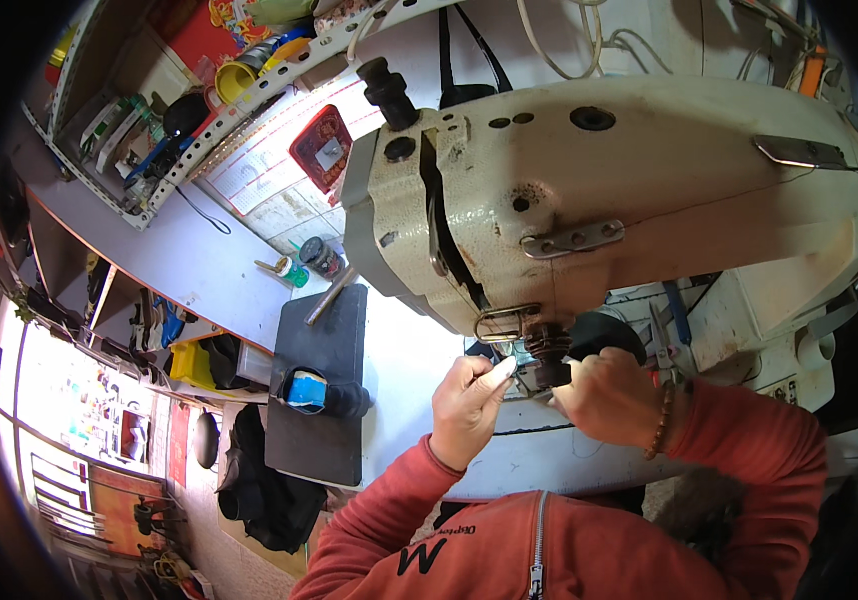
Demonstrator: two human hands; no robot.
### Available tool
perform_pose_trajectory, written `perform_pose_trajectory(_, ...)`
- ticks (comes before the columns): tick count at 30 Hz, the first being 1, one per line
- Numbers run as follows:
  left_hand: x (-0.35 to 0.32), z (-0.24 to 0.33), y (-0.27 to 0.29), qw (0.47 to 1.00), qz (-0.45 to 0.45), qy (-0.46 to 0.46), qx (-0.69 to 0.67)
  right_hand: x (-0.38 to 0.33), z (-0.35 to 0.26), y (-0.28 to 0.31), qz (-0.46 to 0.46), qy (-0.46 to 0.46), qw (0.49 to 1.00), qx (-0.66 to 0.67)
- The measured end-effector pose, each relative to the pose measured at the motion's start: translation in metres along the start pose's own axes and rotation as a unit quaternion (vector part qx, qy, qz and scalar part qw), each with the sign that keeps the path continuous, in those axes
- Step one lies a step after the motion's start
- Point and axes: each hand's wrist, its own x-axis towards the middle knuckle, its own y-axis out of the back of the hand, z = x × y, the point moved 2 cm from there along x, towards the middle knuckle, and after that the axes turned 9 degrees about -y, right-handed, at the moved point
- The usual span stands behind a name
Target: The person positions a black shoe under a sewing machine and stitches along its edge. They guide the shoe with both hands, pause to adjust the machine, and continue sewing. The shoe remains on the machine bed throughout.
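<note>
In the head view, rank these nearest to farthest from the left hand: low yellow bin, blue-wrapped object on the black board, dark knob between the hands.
From the left hand:
1. Dark knob: just to its right, on the machine.
2. Blue-wrapped object: to the left, on the black board.
3. Yellow bin: farther left, beyond the table.

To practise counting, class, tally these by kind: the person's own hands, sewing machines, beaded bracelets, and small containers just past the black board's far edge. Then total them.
Hands (left hand, right hand): 2
Sewing machine: 1
Beaded bracelet: 1
Small containers (dark jar, green-and-white pot): 2
Total: 6
</note>
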Motion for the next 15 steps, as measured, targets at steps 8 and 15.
perform_pose_trajectory(8,-0.001,0.001,0.0,1.0,0.002,0.006,-0.01,-0.03,-0.021,-0.069,0.152,-0.011,0.983,0.104)
perform_pose_trajectory(15,-0.001,0.002,-0.002,1.0,-0.001,0.019,-0.005,0.008,-0.028,-0.066,0.4,-0.108,0.908,0.063)
